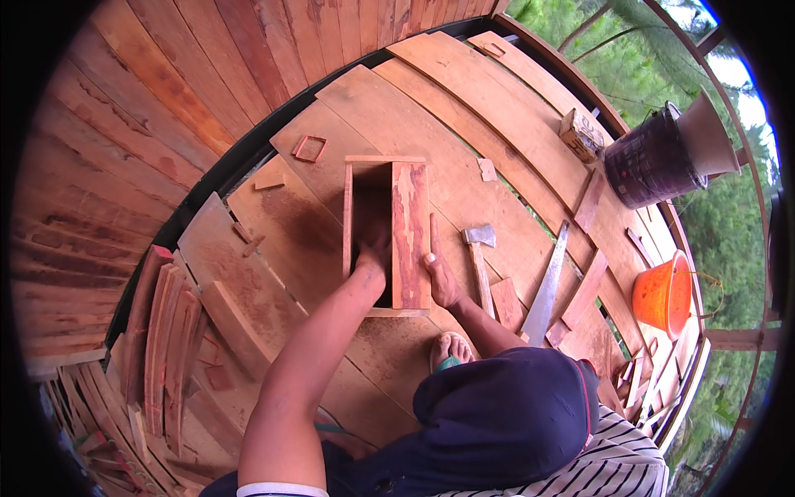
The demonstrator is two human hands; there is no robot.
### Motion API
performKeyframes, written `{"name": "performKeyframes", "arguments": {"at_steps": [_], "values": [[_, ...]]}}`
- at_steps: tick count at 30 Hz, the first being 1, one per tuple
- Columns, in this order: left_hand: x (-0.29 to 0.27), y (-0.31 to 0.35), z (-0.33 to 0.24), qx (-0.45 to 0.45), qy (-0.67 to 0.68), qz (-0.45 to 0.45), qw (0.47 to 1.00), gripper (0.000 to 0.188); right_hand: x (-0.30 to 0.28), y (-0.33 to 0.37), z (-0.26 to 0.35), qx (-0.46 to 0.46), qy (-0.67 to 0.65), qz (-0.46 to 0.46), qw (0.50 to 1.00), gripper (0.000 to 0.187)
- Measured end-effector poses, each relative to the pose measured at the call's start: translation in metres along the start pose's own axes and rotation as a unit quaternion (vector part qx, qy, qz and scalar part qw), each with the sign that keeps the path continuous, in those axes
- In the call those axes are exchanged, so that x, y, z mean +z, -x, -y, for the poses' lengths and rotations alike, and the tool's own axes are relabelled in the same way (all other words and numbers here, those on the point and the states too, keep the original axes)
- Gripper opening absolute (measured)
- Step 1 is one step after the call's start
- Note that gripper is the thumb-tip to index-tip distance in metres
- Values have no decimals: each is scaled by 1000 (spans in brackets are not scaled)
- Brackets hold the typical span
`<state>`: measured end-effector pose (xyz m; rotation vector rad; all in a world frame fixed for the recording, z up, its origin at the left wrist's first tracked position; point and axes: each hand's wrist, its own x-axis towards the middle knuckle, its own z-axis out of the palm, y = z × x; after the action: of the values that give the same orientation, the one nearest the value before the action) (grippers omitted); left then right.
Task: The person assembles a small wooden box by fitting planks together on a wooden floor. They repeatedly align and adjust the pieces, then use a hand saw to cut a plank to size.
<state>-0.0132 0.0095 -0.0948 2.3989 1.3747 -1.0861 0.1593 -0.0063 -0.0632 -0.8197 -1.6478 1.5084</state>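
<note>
A tall, narrow wooden box (410, 236), with one long opening on its upper face, stands before me on the plank floor. Through that opening reaches my left hand (374, 255); its fingers are lost in the shadow inside, so their grip is hidden. Against the box's right outer side lies my right hand (443, 280), fingers stretched along the wood and thumb by the upper edge. Just right of that hand is a hatchet (479, 257) with a wooden handle. A handsaw (548, 290) lies farther right.
Wood offcuts (585, 288) and sawdust are scattered over the floor. Stacked boards (170, 340) lean at the left. A dark bucket (654, 161), an orange bucket (662, 296) and a small box (581, 135) stand at the right. My sandalled foot (451, 348) is near the box.
</note>
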Motion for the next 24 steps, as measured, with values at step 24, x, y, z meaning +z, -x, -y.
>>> {"name": "performKeyframes", "arguments": {"at_steps": [24], "values": [[-8,20,-3,29,166,40,985,44,-1,3,-12,37,-17,-6,999,81]]}}
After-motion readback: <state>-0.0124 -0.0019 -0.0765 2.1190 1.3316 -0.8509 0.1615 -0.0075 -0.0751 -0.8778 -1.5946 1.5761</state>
